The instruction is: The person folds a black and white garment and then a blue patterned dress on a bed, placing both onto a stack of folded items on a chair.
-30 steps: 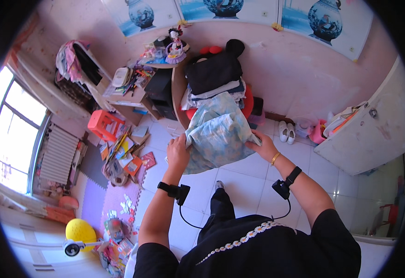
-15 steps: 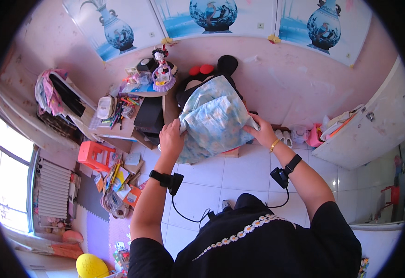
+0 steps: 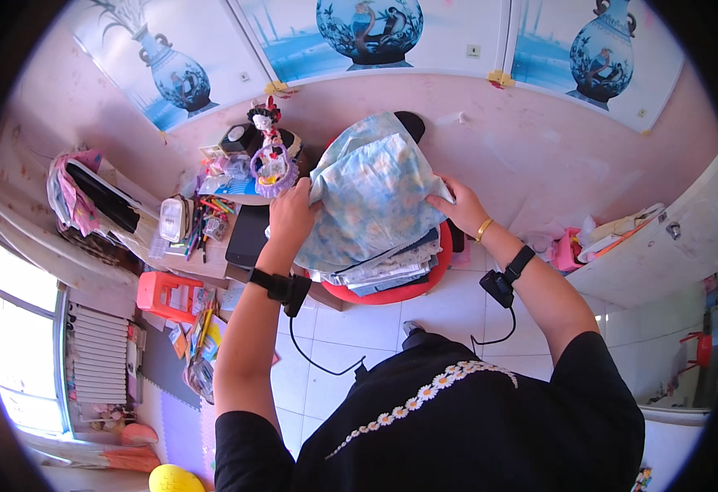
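A light blue floral cloth (image 3: 367, 197) hangs between my two hands, its upper part folded over on itself. My left hand (image 3: 295, 215) pinches its left edge, and my right hand (image 3: 461, 205) has the right edge between thumb and fingers. Just below it, a stack of folded fabric (image 3: 392, 269) in blue, white and grey lies on a red round seat (image 3: 437, 275). The cloth covers the back of the stack, so I cannot tell whether they touch. Part of a black rounded shape (image 3: 412, 125) shows behind the cloth.
On the left, a desk holds pens (image 3: 208, 220), a clear box (image 3: 175, 218) and a doll figure (image 3: 272, 152). An orange stool (image 3: 167, 297) stands on the floor beside scattered books (image 3: 203, 332). A white door (image 3: 663, 246) and a pink bin (image 3: 568, 250) are at the right.
Both hands have lifted the cloth up and away from me, and it is spread flatter. The fabric stack and red seat below have come into view. My view has also shifted.
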The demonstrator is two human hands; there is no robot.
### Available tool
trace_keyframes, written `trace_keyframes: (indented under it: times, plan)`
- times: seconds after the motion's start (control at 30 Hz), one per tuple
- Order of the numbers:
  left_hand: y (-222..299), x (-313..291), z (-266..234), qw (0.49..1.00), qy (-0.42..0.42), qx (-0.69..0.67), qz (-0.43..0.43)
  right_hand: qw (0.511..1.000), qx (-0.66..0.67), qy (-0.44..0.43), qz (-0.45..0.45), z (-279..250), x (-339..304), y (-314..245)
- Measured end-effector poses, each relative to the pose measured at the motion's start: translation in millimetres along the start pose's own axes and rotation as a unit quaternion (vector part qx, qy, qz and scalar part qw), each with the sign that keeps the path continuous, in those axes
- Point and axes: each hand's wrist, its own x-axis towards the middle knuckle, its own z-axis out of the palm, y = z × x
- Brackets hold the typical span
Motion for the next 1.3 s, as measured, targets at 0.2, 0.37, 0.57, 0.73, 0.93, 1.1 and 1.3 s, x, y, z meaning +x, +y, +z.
trace_keyframes:
  times: [0.2, 0.37, 0.57, 0.73, 0.93, 1.1, 1.3]
  plan:
    - [-18, 73, 56, 0.989, -0.144, 0.020, -0.021, 0.999, -0.046, -0.012, 0.025, -4, 23, 60]
    - [-27, 95, 114, 0.975, -0.216, 0.034, -0.040, 0.984, -0.172, 0.015, 0.039, -19, 29, 82]
    - [-17, 93, 130, 0.970, -0.226, 0.064, -0.061, 0.921, -0.307, -0.084, -0.224, 46, 71, 1]
    - [23, 53, 128, 0.988, -0.062, 0.136, 0.042, 0.836, -0.449, -0.285, -0.134, 90, 85, 3]
    - [31, -17, 139, 0.976, -0.206, 0.070, 0.004, 0.807, -0.470, -0.358, 0.010, 108, 95, 33]
    - [12, -33, 167, 0.963, -0.255, 0.071, -0.055, 0.804, -0.468, -0.363, 0.060, 110, 90, 67]
    - [-9, -33, 203, 0.959, -0.270, 0.043, -0.070, 0.812, -0.459, -0.351, 0.086, 128, 93, 88]
